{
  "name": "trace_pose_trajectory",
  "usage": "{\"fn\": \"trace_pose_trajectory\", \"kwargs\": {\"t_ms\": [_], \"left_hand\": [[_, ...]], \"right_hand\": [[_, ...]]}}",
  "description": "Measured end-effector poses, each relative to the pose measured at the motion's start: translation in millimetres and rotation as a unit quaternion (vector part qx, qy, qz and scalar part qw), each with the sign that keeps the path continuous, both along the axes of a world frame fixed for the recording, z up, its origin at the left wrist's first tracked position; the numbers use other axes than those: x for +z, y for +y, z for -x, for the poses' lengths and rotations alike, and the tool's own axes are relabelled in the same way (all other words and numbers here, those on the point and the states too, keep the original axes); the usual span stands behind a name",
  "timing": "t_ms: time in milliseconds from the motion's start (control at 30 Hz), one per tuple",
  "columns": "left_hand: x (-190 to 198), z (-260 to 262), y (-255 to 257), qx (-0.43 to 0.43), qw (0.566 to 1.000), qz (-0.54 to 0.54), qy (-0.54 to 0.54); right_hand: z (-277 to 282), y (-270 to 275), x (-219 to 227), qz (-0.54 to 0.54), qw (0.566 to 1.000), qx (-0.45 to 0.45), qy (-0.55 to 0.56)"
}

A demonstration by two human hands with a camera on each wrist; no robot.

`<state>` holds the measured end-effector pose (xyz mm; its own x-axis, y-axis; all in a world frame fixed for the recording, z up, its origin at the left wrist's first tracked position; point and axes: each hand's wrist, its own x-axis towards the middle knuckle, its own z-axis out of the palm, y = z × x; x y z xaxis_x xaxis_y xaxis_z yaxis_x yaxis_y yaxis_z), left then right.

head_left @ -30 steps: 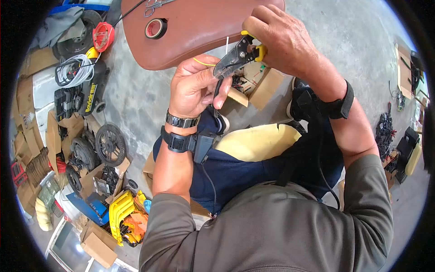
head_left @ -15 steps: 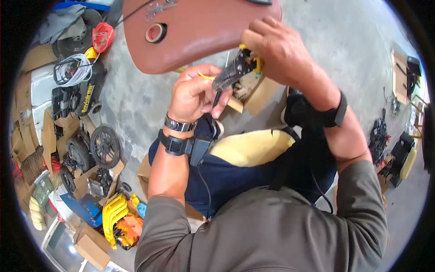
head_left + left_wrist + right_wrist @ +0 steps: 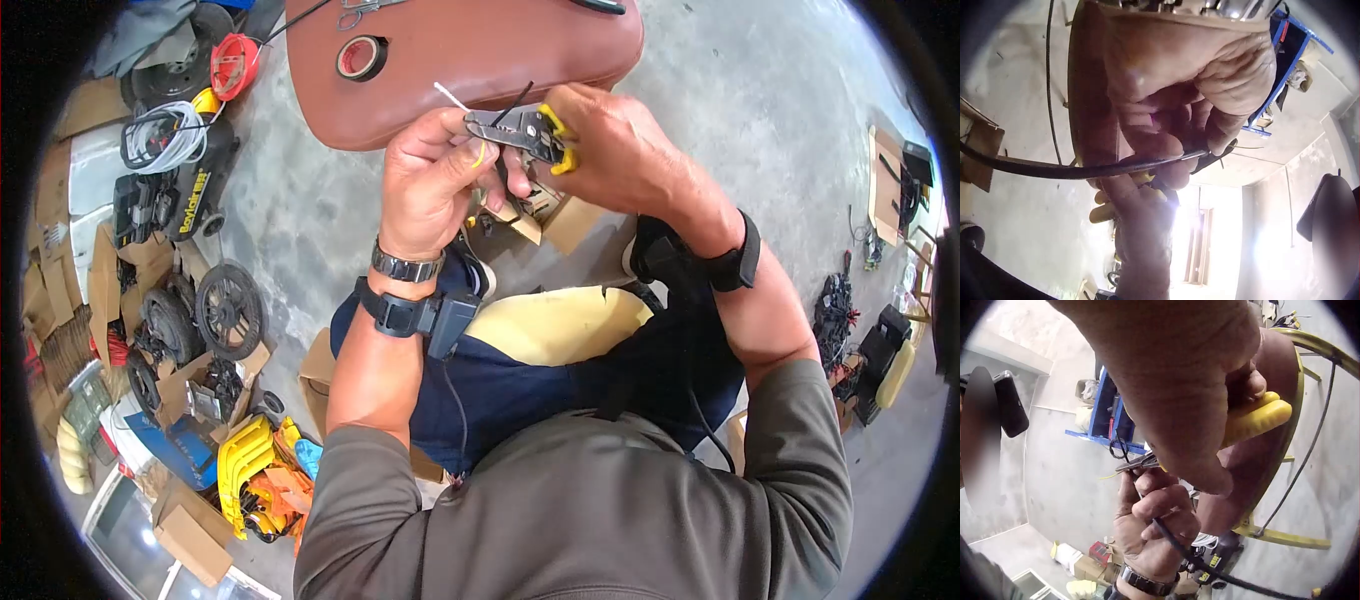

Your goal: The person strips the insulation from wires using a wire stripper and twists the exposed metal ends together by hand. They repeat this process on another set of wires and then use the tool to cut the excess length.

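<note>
My left hand [image 3: 430, 190] pinches a black cable [image 3: 1172, 540] near its end, where thin inner wires fan out. A yellow wire [image 3: 479, 157] bends down over the thumb, a white wire [image 3: 450, 95] points up and left, and a black wire [image 3: 522, 95] stands up past the tool. In my right hand [image 3: 625, 160] are wire strippers [image 3: 515, 130] with yellow handles [image 3: 1257, 422]. Their metal nose lies across the black wire, right at the left fingertips. The left wrist view shows the cable [image 3: 1072, 172] trailing away from the left fingers [image 3: 1157, 147].
A brown padded seat [image 3: 440, 100] stands just beyond the hands, with a roll of black tape [image 3: 361, 58] and scissors [image 3: 365, 12] on it. Below the hands is an open cardboard box [image 3: 570, 225]. Wheels [image 3: 228, 310] and boxes of parts line the left side.
The wire strippers have turned to lie flatter and moved onto the black wire, which now stands up beyond them. The white wire now leans left and the yellow one bends downward.
</note>
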<state>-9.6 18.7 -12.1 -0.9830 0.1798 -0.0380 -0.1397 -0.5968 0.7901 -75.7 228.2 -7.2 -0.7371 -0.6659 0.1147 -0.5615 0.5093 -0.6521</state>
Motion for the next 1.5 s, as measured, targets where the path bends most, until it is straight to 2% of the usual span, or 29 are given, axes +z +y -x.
{"fn": "trace_pose_trajectory", "kwargs": {"t_ms": [167, 267, 300, 367, 500, 600, 700, 967, 1067, 1200, 1367, 1500], "left_hand": [[-3, 0, 1, 0.074, 0.99, 0.112, 0.047], [0, -2, 5, 0.104, 0.975, 0.187, 0.064], [2, -1, 8, 0.115, 0.973, 0.193, 0.058], [7, 1, 14, 0.138, 0.968, 0.205, 0.041], [8, 1, 13, 0.112, 0.964, 0.24, -0.017], [2, 2, 10, 0.113, 0.95, 0.288, -0.047], [1, 3, 13, 0.117, 0.949, 0.286, -0.063], [-5, 1, 15, 0.14, 0.936, 0.32, -0.045], [-16, -3, 18, 0.15, 0.912, 0.377, -0.065], [-13, -2, 16, 0.133, 0.936, 0.318, -0.07], [-6, 0, 22, 0.14, 0.966, 0.209, -0.059], [-3, 1, 19, 0.128, 0.961, 0.237, -0.06]], "right_hand": [[-7, -2, 10, -0.028, 0.989, 0.019, -0.143], [-12, -1, 14, 0.037, 0.984, 0.03, -0.173], [-12, 0, 25, -0.006, 0.974, 0.034, -0.223], [-13, 1, 22, 0.037, 0.97, 0.054, -0.233], [-11, 0, 3, 0.149, 0.964, 0.069, -0.209], [-12, 2, 9, 0.006, 0.959, 0.031, -0.281], [-11, 0, 16, -0.022, 0.95, 0.026, -0.311], [-14, -1, 2, 0.032, 0.953, 0.042, -0.297], [-14, -2, 0, 0.058, 0.949, 0.041, -0.306], [-12, -1, 1, 0.055, 0.953, 0.043, -0.294], [-6, 3, 4, 0.063, 0.941, 0.024, -0.332], [-6, 5, 1, 0.094, 0.94, 0.023, -0.326]]}}
